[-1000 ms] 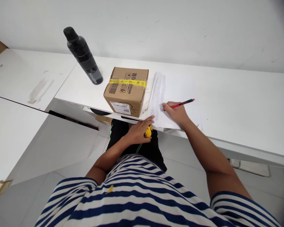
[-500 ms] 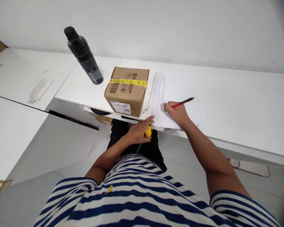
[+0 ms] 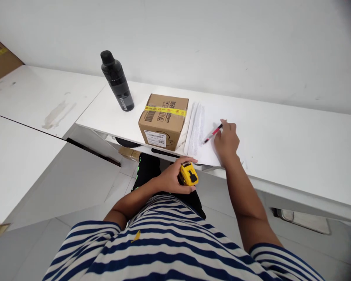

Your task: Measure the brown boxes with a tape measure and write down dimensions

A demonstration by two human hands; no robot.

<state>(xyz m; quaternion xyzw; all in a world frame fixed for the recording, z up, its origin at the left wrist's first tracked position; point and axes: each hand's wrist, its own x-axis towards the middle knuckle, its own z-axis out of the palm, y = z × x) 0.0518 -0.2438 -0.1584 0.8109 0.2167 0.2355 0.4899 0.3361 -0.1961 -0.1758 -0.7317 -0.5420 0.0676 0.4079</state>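
Note:
My left hand (image 3: 175, 177) is closed round a yellow and black tape measure (image 3: 189, 174) just off the table's front edge. On the table my right hand (image 3: 227, 142) pinches one end of a red and black pen (image 3: 213, 134). The pen slants low over a stack of paper sheets (image 3: 196, 128) covered in small writing; whether it touches the paper I cannot tell. A brown cardboard box (image 3: 163, 117) with yellow tape and a white label stands left of the sheets.
A dark water bottle (image 3: 117, 82) stands upright left of the box on the white table (image 3: 283, 144). Behind runs a white wall (image 3: 222, 47). Another cardboard box (image 3: 1, 62) sits at the far left. The table's front edge runs close before my body.
My right hand has shifted its grip to the pen's other end, and the pen now lies lower. My left hand has moved slightly down and turned, showing more of the tape measure.

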